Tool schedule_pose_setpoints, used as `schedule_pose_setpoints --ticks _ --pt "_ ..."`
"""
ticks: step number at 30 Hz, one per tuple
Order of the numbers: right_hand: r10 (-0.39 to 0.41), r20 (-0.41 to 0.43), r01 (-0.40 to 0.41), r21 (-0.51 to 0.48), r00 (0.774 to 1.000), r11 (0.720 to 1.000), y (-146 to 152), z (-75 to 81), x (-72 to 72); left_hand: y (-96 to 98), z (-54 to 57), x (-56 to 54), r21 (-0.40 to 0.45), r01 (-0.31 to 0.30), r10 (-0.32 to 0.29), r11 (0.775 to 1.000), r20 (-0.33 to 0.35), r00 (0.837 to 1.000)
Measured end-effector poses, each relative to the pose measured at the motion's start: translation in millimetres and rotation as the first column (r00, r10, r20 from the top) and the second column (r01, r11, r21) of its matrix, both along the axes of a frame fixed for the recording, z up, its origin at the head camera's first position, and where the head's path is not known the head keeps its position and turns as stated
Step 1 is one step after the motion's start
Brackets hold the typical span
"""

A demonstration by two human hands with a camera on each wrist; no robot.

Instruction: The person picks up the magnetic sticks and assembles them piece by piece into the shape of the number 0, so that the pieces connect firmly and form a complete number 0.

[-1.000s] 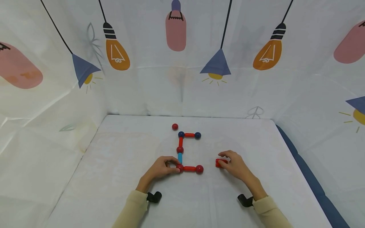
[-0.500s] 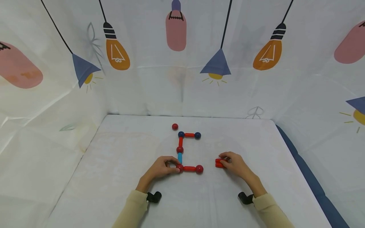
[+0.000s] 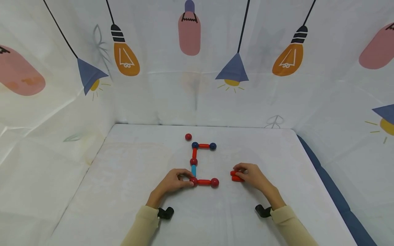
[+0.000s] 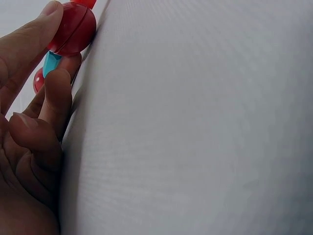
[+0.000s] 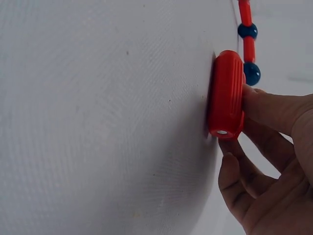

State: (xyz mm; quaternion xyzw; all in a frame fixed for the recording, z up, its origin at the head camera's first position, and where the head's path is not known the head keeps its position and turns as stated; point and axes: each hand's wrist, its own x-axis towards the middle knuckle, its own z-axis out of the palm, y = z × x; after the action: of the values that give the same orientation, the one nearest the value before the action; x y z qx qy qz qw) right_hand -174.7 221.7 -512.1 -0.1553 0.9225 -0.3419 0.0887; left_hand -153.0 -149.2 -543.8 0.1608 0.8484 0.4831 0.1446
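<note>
My left hand (image 3: 173, 181) pinches a red ball (image 4: 76, 29) at the near left corner of a shape built from balls and rods on the table. From that ball a red rod (image 3: 204, 182) runs right to another red ball (image 3: 214, 182). A light blue rod (image 3: 193, 170) leads away to a middle red ball (image 3: 193, 161). Farther off, red rods join two dark blue balls (image 3: 195, 145). To the right, my right hand (image 3: 250, 175) pinches a red rod (image 3: 233, 173) between thumb and fingers. A second red rod (image 5: 226, 93) lies against it on the nearer side.
A loose red ball (image 3: 188, 137) sits beyond the shape, near the table's far edge. The white table (image 3: 138, 150) is backed by a white cloth wall (image 3: 147, 95) printed with lamps and bulbs. Dark blue padding (image 3: 329, 191) runs along the right side.
The two red rods and my right hand have shifted slightly left. The farther rod now juts out left of the nearer one. My left hand stays on its ball.
</note>
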Motion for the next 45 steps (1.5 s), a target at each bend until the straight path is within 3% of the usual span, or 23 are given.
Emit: schedule_pose_setpoints --ticks 16,27,34,45 --pt "-0.009 -0.042 0.010 0.042 0.999 0.999 -3.2 -5.4 -3.3 1.0 0.7 1.4 0.000 -0.006 0.006 1.000 0.012 1.000" --pt "-0.014 -0.069 0.011 -0.041 0.998 0.999 -8.7 -4.8 -5.3 1.5 1.7 1.8 0.005 -0.022 0.022 1.000 0.026 0.999" --pt "0.028 -0.103 -0.036 -0.078 0.994 0.996 -17.5 1.8 -7.2 1.3 2.1 0.6 0.000 -0.026 0.026 1.000 0.022 0.999" --pt "0.035 -0.055 -0.040 -0.100 0.998 0.994 -35.6 2.7 -6.6 1.1 -0.1 1.2 0.001 -0.019 0.019 1.000 0.009 1.000"
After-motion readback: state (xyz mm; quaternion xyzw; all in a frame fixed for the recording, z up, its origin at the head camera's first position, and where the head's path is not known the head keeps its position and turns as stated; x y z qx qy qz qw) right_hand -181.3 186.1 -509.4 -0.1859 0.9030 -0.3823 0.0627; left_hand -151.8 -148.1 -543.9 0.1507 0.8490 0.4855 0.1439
